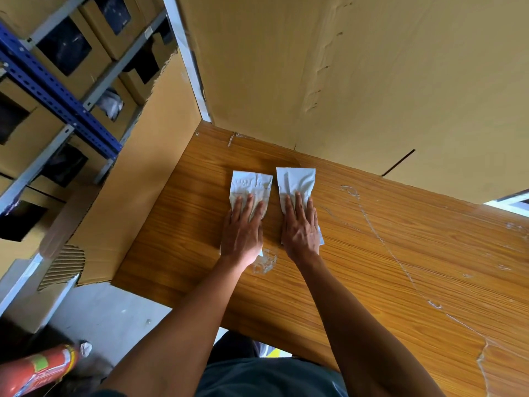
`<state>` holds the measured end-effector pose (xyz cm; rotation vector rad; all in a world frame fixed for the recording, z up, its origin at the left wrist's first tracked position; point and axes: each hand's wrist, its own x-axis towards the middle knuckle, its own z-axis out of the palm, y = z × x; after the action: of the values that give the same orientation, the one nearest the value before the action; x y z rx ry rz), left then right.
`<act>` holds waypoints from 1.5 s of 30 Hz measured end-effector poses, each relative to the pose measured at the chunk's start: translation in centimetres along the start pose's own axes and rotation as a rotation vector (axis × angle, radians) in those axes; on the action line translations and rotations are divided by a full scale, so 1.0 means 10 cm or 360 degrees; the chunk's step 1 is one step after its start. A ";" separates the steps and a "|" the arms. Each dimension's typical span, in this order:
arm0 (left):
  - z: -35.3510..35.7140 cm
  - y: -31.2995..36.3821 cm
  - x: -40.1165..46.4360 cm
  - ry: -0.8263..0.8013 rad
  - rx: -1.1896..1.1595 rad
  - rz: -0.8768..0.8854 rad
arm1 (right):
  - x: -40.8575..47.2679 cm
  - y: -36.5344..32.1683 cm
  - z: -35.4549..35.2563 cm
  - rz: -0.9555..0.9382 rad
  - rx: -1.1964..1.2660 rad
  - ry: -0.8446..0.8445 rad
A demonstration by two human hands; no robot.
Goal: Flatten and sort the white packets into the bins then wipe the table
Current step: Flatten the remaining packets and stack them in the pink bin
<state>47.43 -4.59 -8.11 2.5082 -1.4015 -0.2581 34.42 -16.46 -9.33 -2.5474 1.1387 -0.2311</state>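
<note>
On the far left we see cardboard boxes (pixel 71 55) on a blue and grey metal rack (pixel 57 93), each with a cut-out front; the contents are dark and unclear. Our left hand (pixel 243 227) lies flat, fingers straight, pressing the left packet (pixel 252 186), a white, creased, roughly rectangular pouch. Our right hand (pixel 300 227) presses flat on the right packet (pixel 296 181), which is equally white and wrinkled. Both packets lie side by side, slightly apart, on the wood-grain table (pixel 400 267), streaked with pale scuffs. Plain cardboard walls (pixel 372 81) enclose its far and left sides.
</note>
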 end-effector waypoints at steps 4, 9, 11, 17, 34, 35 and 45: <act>-0.06 -0.01 0.02 0.0044 -0.0093 0.0037 | -0.01 0.05 0.01 0.0003 0.0005 -0.0050; -0.16 0.05 0.04 0.0077 -0.0169 0.0121 | -0.06 0.05 -0.15 0.0052 0.0027 -0.0049; -0.19 0.08 0.05 0.0101 -0.0188 0.0150 | -0.07 0.08 -0.21 0.0038 0.0015 -0.0007; -0.30 0.34 0.09 0.0280 -0.0195 0.0317 | -0.06 0.20 -0.43 0.0091 -0.0021 0.0080; -0.50 2.35 0.09 0.0235 -0.0239 0.0909 | -0.96 1.43 -1.94 0.0568 -0.0146 0.0484; -0.48 2.54 0.04 0.0234 -0.0251 0.0956 | -1.08 1.54 -2.05 0.0593 -0.0170 0.0506; -0.25 4.39 -0.57 0.0168 -0.0257 0.1254 | -2.31 2.71 -3.05 0.0848 -0.0197 0.0693</act>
<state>9.69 -21.43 7.85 1.6449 -2.0745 -0.0709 -8.30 -23.37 8.69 -2.2372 1.9959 -0.6094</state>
